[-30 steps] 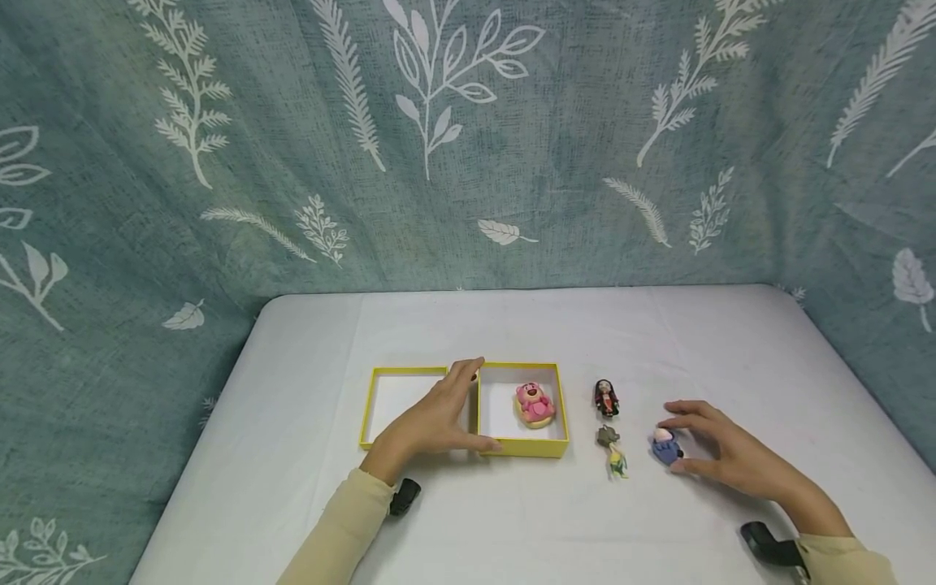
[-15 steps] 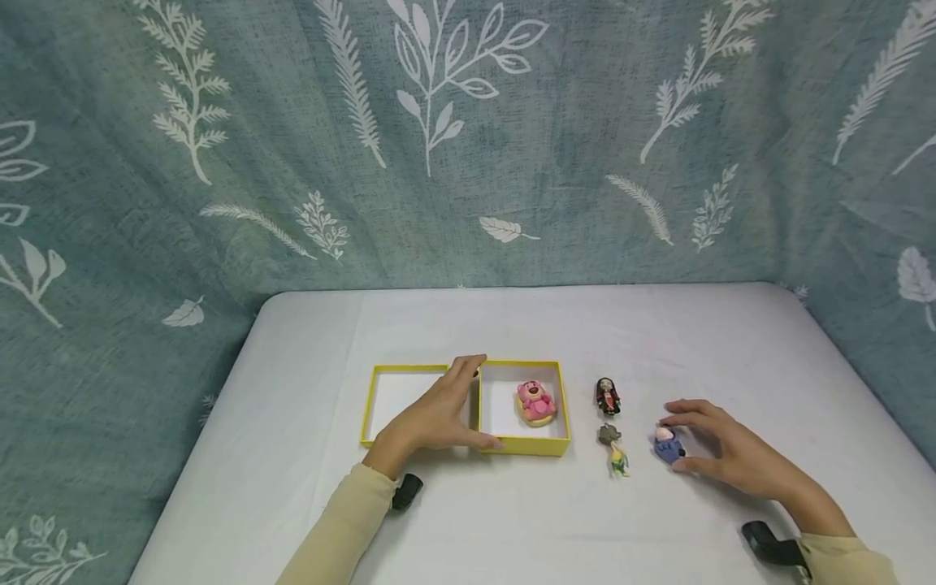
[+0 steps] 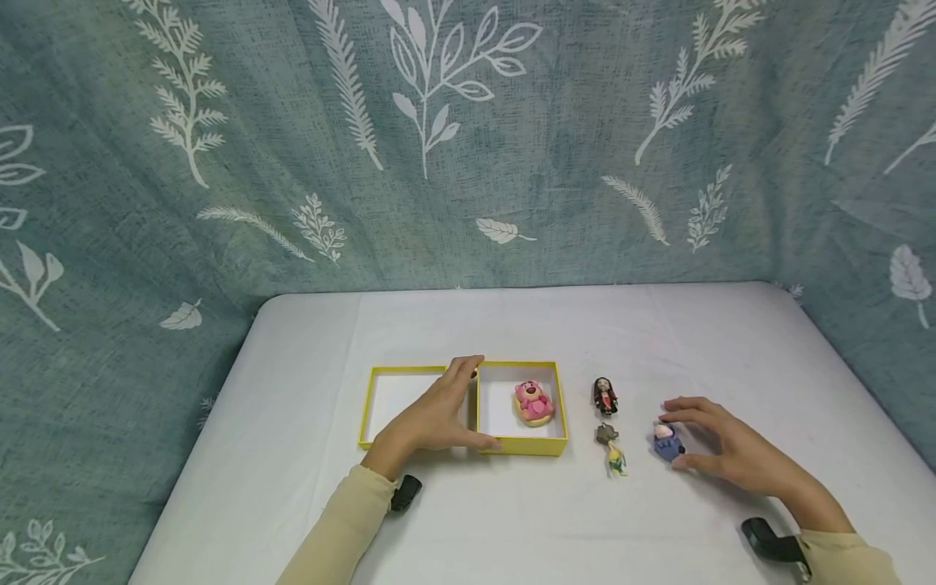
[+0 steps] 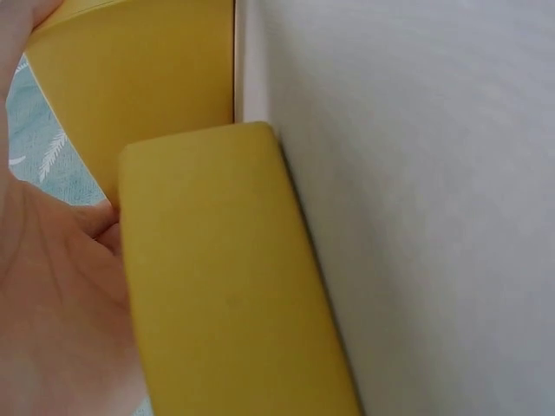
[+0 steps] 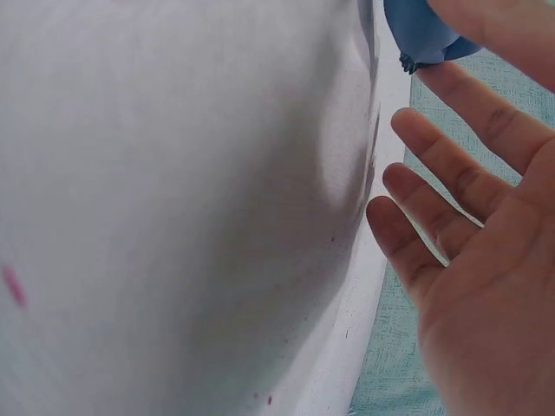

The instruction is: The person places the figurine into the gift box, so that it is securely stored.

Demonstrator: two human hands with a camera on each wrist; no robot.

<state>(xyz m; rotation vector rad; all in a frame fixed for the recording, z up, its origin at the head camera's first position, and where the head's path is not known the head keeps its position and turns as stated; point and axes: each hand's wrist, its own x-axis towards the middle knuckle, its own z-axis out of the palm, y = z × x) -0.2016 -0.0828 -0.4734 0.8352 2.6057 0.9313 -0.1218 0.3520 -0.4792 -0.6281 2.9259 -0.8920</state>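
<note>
From where I stand, the green cloth backdrop printed with white leaves (image 3: 322, 146) hangs largest, behind the white cloth-covered desk (image 3: 504, 520). Next come the open yellow-walled box with a white inside (image 3: 522, 446) and, left of it, the shallower yellow-rimmed tray (image 3: 398, 398). The left hand (image 3: 436, 416) grips the box's left end, thumb at the near wall, fingers at the far corner; squeezing too hard could bow that wall or skew the box. The pink bear figurine (image 3: 534, 404) sits inside. Right of the box lie the yellow-and-green figurine (image 3: 613, 451) and the dark-haired figurine in black and red (image 3: 604, 396); a low sweep could knock them. The right hand (image 3: 712, 435) pinches the small rounded blue figurine (image 3: 667, 444) beyond them; its smooth curve could slip from so light a fingertip hold.
</note>
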